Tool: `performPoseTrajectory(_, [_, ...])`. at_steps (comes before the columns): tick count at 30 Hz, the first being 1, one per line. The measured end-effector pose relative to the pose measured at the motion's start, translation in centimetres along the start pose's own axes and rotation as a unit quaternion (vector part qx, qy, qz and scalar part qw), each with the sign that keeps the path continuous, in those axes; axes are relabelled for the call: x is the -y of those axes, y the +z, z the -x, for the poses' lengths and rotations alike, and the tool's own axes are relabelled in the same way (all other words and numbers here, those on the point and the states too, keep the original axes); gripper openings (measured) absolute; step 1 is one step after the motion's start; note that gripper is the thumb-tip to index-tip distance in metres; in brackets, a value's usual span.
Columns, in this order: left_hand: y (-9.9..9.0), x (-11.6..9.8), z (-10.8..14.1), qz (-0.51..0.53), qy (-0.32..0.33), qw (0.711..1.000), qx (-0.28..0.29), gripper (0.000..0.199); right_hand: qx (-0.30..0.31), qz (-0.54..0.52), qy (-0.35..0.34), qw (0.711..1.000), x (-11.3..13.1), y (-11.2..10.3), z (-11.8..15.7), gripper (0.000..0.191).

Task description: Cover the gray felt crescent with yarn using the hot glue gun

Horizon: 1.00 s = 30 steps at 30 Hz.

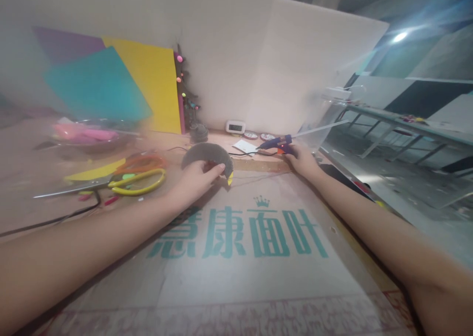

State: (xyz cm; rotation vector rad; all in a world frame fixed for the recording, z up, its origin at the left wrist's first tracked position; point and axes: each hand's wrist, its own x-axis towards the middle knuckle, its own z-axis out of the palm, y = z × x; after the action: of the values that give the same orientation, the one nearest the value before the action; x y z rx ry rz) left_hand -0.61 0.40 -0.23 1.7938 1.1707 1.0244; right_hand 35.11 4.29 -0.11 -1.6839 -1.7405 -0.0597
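Observation:
My left hand [201,178] grips a dark grey, curved piece [209,153] that looks like a crescent or ring, with its thumb on the near face. A small yellow bit [230,179] shows at the piece's lower right end. At the far right of the table my right hand [301,161] is wrapped round the handle of a dark blue hot glue gun [275,142]. The gun's nozzle points left, its orange trigger shows by the fingers, and a long translucent glue stick [321,128] sticks out behind it. A white card [245,147] lies under the nozzle.
Yellow-handled scissors [138,183] and orange-handled scissors [142,163] lie left, by a bowl of pink items [86,134]. A small digital clock [235,127] stands against the wall. Coloured sheets [155,84] lean behind. A printed clear cover [236,282] spreads over the table.

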Motion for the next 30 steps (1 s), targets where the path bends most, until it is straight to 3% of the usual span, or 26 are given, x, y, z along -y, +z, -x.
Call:
performPoseTrajectory(5, [0.0, -0.1, 0.2, 0.003, 0.001, 1.000, 0.006, 0.040, -0.028, -0.004, 0.013, 1.000, -0.5, 0.4, -0.1, 0.038])
performPoseTrajectory(11, [0.0, -0.3, 0.1, -0.001, -0.005, 1.000, 0.002, 0.038, -0.175, -0.012, 0.049, 0.983, 0.3, -0.2, 0.3, 0.021])
performPoseTrajectory(15, [0.0, -0.2, 0.1, -0.006, -0.005, 1.000, -0.001, 0.040, -0.247, -0.025, 0.013, 0.969, 2.6, -1.0, 0.8, 0.024])
performPoseTrajectory(17, [-0.1, -0.1, 0.2, -0.009, -0.002, 1.000, -0.004, 0.042, -0.215, -0.066, -0.017, 0.974, 4.9, -1.1, 1.4, 0.026])
performPoseTrajectory(19, [0.0, 0.0, 0.2, -0.006, 0.004, 1.000, -0.004, 0.044, -0.142, -0.126, -0.037, 0.981, 7.9, -1.0, 2.6, 0.023])
performPoseTrajectory(24, [0.0, -0.1, 0.4, -0.001, 0.007, 1.000, -0.017, 0.045, 0.120, -0.179, -0.057, 0.975, 14.9, -0.9, 7.0, 0.024])
performPoseTrajectory(27, [0.0, -0.2, 0.4, -0.004, 0.012, 1.000, -0.014, 0.044, 0.181, -0.190, -0.075, 0.962, 16.3, -0.7, 8.7, 0.030])
performPoseTrajectory(30, [0.0, -0.2, 0.3, -0.001, 0.010, 1.000, -0.009, 0.044, 0.195, -0.189, -0.081, 0.959, 16.0, 0.1, 9.2, 0.034])
